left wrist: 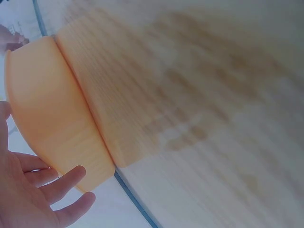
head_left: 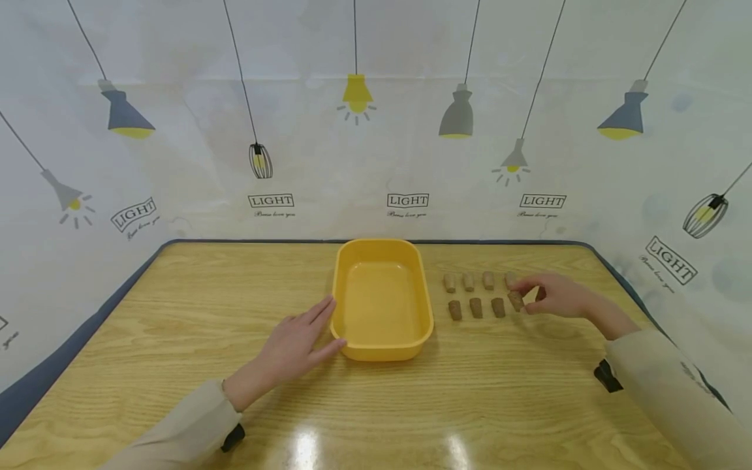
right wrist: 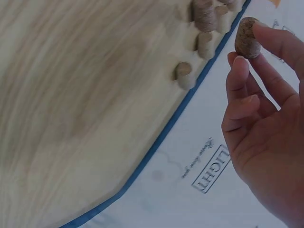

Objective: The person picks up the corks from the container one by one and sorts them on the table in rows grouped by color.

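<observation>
My right hand (head_left: 555, 295) pinches a brown cork stopper (right wrist: 247, 38) between thumb and fingertips, at the right end of two rows of corks. In the head view the held cork overlaps the place of the front row's last piece. Several more corks, such as a back-row one (head_left: 488, 281) and a front-row one (head_left: 455, 310), stand on the table. My left hand (head_left: 294, 343), fingers spread and fairly straight, touches the left rim of a yellow rectangular tub (head_left: 383, 352). The inside of the tub shows a bare floor.
The wooden table (head_left: 194, 313) has a dark blue edge (head_left: 264, 241). Behind it hangs a pale backdrop (head_left: 317, 163) printed with lamps and the word LIGHT. Black straps (head_left: 607, 376) show by both sleeves.
</observation>
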### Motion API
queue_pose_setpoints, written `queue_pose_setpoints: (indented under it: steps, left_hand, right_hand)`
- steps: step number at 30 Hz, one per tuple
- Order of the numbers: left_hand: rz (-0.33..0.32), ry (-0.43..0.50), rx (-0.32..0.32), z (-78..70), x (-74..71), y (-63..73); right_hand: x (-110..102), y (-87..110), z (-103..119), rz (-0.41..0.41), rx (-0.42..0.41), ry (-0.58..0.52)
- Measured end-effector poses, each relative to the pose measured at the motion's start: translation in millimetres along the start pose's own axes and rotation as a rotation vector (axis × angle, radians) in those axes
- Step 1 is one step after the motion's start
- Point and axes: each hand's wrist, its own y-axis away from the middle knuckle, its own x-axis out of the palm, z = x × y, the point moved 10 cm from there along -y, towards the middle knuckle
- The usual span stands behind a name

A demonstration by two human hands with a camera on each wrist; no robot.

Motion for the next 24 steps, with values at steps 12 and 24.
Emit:
queue_pose_setpoints:
  steps: [12, 24]
  left_hand:
    - [0.0, 0.0, -0.005, 1.0, 0.4, 0.4]
    - [0.004, 0.001, -0.01, -0.7, -0.7, -0.4]
  right_hand:
    - [8.7, 5.6, -37.0, -0.101, 0.072, 0.016]
    - [14.1, 1.4, -43.4, -0.132, 0.074, -0.002]
